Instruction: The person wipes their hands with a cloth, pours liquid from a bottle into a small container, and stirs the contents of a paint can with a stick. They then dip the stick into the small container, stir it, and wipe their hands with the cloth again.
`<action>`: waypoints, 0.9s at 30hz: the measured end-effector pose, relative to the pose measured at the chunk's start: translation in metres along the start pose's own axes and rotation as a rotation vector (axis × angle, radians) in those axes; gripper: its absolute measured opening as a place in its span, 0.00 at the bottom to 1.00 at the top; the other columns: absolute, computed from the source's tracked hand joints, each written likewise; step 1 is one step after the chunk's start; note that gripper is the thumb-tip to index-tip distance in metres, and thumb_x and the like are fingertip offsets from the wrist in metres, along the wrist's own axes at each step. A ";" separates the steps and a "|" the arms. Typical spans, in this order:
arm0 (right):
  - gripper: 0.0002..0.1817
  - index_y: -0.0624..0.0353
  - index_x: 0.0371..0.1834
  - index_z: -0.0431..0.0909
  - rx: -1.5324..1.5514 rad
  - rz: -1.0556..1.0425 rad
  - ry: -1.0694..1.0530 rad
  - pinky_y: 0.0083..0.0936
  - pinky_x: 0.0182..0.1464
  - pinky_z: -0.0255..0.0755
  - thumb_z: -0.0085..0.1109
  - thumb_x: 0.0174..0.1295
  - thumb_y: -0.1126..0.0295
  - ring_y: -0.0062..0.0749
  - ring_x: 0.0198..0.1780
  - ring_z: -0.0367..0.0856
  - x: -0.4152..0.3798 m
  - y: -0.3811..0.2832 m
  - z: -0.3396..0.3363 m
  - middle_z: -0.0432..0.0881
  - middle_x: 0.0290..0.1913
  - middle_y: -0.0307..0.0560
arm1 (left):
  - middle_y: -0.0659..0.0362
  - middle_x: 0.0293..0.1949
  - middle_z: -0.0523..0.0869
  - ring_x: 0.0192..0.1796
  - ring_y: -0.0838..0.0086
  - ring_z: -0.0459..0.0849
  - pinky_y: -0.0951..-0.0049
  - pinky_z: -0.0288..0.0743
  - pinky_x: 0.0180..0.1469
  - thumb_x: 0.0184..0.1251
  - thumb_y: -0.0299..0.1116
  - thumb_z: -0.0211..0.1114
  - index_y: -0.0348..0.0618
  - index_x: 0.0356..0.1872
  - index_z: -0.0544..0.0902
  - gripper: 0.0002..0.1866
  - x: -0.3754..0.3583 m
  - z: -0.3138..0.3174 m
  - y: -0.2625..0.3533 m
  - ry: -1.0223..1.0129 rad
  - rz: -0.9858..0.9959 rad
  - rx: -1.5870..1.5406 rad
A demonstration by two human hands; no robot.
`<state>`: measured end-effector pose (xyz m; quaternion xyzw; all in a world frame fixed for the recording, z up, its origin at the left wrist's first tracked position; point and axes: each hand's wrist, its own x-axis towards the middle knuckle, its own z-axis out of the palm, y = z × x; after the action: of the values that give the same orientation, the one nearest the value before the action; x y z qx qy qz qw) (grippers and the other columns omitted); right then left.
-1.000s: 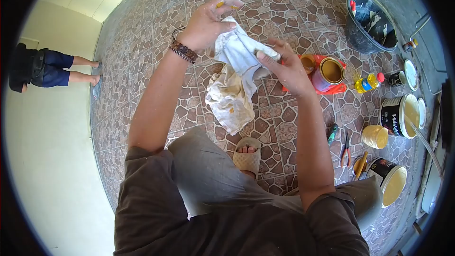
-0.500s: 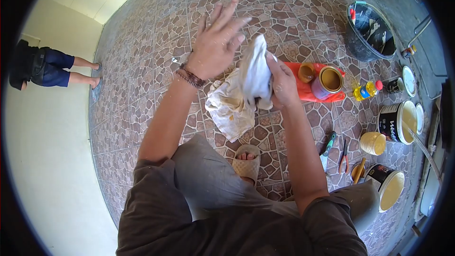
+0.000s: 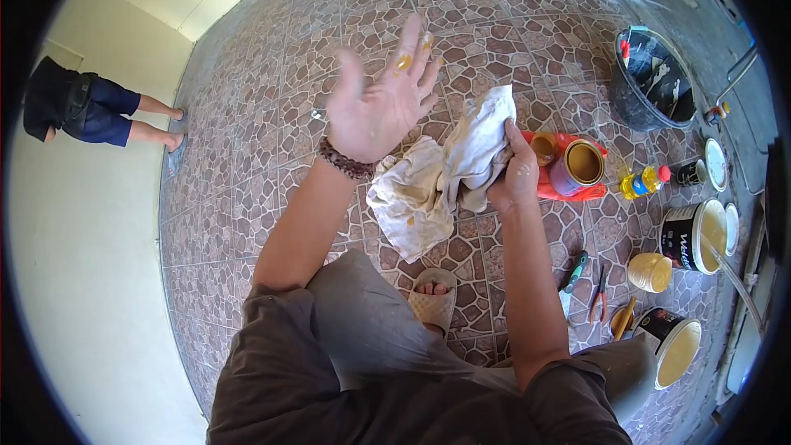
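My left hand is raised in front of me, palm turned up and fingers spread, with yellow-brown smears on the fingers. A braided bracelet circles that wrist. My right hand grips a whitish rag, which hangs in folds between thumb and fingers. Below and left of it, a stained cream cloth lies crumpled on the tiles, overlapped by the held rag in this view. Just right of my right hand, an open paint can and a small amber container stand on red plastic.
To the right are a black bucket, a yellow bottle, paint tubs, [a cream jar], pliers and a green-handled scraper. Another person stands by the wall at far left.
My left hand has turned over from back to palm, showing the smeared fingers. The rag in my right hand has opened out more, and the view has shifted slightly.
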<state>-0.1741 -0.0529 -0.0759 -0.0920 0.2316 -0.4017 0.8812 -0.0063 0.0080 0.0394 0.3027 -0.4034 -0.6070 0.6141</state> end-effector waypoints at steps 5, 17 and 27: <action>0.20 0.64 0.58 0.71 0.052 -0.030 -0.042 0.38 0.60 0.71 0.48 0.71 0.61 0.38 0.53 0.80 -0.008 0.000 0.016 0.80 0.52 0.50 | 0.51 0.76 0.26 0.77 0.54 0.25 0.49 0.12 0.72 0.35 0.92 0.34 0.67 0.76 0.36 0.65 -0.001 -0.006 0.007 -0.023 0.032 -0.340; 0.23 0.64 0.55 0.73 -0.685 -0.466 -0.150 0.18 0.45 0.65 0.41 0.74 0.54 0.18 0.42 0.71 -0.005 0.039 0.086 0.77 0.43 0.39 | 0.51 0.77 0.43 0.78 0.60 0.42 0.58 0.29 0.76 0.48 0.86 0.23 0.58 0.77 0.37 0.58 -0.002 0.014 -0.020 -0.021 0.007 0.118; 0.20 0.67 0.55 0.75 -0.254 -0.487 -0.138 0.24 0.46 0.74 0.45 0.73 0.61 0.25 0.42 0.80 0.051 0.036 0.089 0.82 0.41 0.46 | 0.50 0.77 0.44 0.78 0.60 0.44 0.57 0.32 0.76 0.52 0.83 0.25 0.68 0.76 0.32 0.52 -0.010 0.011 -0.023 0.105 0.072 -0.142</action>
<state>-0.0780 -0.0689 -0.0272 -0.2816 0.1905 -0.5622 0.7539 -0.0266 0.0170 0.0238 0.2749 -0.3371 -0.5948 0.6760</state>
